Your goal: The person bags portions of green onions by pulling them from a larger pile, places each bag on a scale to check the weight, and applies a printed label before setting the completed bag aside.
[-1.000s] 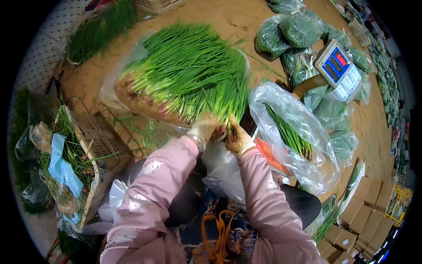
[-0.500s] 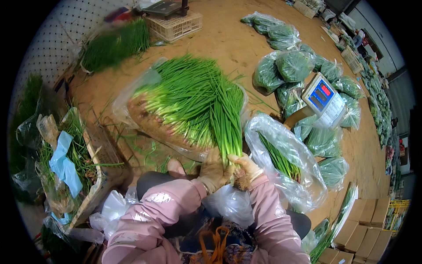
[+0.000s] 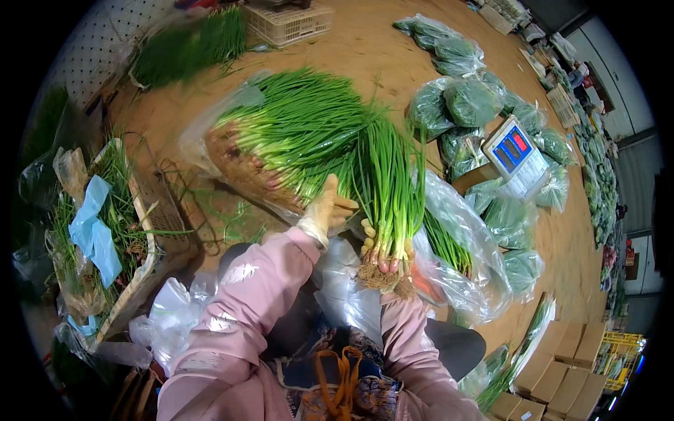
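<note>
A bunch of spring onions [image 3: 387,210], roots toward me and leaves pointing away, lies in my right hand [image 3: 367,234]. The gloved fingertips curl round its left side; the bunch covers the rest of that hand. My left hand [image 3: 327,209], also gloved, is empty with its fingers apart, at the near edge of a big pile of spring onions [image 3: 302,133] spread on clear plastic. Right of the held bunch, an open clear plastic bag [image 3: 484,263] contains more green stalks [image 3: 448,244]. White plastic bags [image 3: 349,284] lie across my lap.
A scale display [image 3: 516,156] stands at the right among filled bags of greens [image 3: 470,104]. To the left is a crate [image 3: 144,281] of trimmings with a blue plastic piece [image 3: 95,228]. Cardboard boxes [image 3: 562,368] sit at lower right, another crate [image 3: 291,24] at the back.
My left hand has let go of the bunch and moved up and away toward the pile, opening. The right hand has shifted the bunch rightward, its bulbs and roots now facing up.
</note>
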Available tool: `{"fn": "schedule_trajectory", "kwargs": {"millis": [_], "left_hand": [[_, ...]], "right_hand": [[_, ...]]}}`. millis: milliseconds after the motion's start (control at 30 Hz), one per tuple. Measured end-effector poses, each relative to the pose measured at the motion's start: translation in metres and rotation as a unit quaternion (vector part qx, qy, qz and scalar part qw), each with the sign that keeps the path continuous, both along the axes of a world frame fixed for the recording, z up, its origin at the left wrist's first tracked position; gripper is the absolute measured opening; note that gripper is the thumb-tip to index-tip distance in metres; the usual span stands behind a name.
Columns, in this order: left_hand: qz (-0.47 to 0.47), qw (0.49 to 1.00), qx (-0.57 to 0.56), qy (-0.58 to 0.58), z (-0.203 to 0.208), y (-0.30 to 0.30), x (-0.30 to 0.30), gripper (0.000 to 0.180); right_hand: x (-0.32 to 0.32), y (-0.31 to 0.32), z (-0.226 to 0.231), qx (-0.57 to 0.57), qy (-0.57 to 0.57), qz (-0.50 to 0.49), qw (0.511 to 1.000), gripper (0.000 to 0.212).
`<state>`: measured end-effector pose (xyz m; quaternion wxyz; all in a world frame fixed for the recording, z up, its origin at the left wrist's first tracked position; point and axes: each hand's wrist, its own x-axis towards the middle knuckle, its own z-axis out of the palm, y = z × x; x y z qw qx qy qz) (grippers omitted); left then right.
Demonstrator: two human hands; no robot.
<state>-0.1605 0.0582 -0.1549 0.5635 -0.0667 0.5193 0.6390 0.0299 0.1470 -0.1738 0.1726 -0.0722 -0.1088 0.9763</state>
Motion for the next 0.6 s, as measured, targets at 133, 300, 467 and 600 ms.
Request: {"fn": "schedule_trajectory", "kwargs": {"millis": [133,300,467,600], "left_hand": [[-0.079,0.996,0.035,-0.003,-0.005,0.016,0.015,0.049],[-0.04,0.993,0.089,0.067,-0.003,0.016,0.02,0.022],[-0.069,0.956,0.031,0.285,0.015,0.004,0.029,0.015],[-0.239,0.926,-0.02,0.291,0.039,-0.009,0.017,0.011]], "right_hand": [[0.001,0.004,-0.014,-0.048,0.086,0.033,0.995,0.067],[0.007,0.001,-0.017,-0.055,0.125,0.045,0.99,0.068],[0.003,0.003,-0.013,-0.014,0.172,0.028,0.985,0.069],[-0.025,0.018,-0.02,0.187,0.347,0.034,0.918,0.07]]}}
